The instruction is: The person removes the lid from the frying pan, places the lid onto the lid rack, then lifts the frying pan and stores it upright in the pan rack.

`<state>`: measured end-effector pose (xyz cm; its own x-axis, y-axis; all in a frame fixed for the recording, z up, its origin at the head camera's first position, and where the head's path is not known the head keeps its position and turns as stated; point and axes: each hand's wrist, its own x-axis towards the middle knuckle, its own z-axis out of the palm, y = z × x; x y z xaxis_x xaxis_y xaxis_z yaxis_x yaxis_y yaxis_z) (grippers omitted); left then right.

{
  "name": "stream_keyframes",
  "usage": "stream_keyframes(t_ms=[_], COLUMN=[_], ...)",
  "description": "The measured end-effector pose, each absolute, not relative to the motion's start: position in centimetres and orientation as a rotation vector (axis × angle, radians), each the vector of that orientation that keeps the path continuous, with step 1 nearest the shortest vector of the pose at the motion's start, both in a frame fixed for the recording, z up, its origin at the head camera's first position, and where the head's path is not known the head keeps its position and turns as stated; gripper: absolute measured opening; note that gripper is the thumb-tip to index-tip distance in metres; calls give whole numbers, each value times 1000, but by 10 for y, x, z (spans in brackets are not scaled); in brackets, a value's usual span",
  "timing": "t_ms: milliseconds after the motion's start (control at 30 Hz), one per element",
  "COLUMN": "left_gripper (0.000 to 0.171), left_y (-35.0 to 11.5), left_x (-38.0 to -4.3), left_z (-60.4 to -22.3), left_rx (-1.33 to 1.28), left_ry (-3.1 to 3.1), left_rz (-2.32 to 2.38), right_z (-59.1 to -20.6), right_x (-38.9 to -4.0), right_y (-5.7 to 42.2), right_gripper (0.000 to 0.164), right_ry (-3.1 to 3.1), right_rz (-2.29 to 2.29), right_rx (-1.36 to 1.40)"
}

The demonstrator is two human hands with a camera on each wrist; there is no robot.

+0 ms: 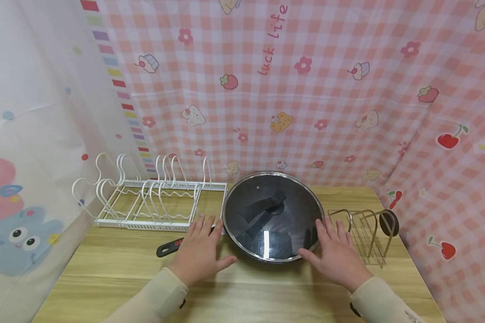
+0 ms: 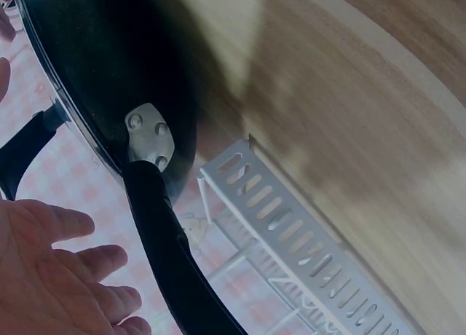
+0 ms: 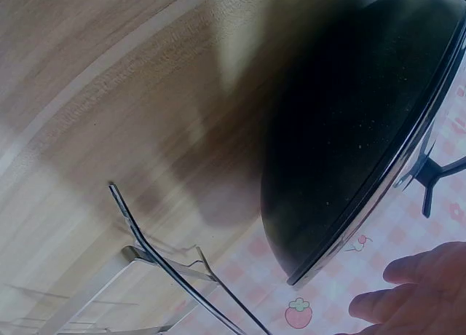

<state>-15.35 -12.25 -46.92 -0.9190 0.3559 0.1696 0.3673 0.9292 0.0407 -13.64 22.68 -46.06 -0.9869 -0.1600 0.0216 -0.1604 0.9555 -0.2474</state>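
A black frying pan [image 3: 349,131] stands on the table, covered by a glass lid [image 1: 242,188] with a steel rim and a black lid handle [image 1: 262,207]. My left hand [image 1: 200,253], fingers spread, is over part of the pan's long black handle [image 1: 169,247]. In the left wrist view, its fingers lie apart from that pan handle [image 2: 164,240]. On the other side, my right hand [image 1: 336,255] is held with straight fingers by the lid's right edge. Whether its fingertips touch the rim I cannot tell. Neither hand grips anything.
To the left stands a white wire rack [image 1: 153,224] with curved dividers. A smaller metal wire rack [image 1: 374,233] is on the right, with a dark round piece [image 1: 389,223] at its end. A checked cloth [image 1: 266,98] hangs behind the wooden table [image 1: 258,296].
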Motion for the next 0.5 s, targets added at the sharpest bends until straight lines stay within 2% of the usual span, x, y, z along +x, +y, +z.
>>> stream_keyframes(t_ms=[500], left_gripper=[107], left_y=[-129], left_x=[-152], left_z=[-468], left_rx=[-525], left_ry=[-2929], left_rz=[-139], right_z=[-458], right_x=[-133], right_y=[223], right_gripper=[104], right_ry=[-3116], right_rz=[382], right_rx=[245])
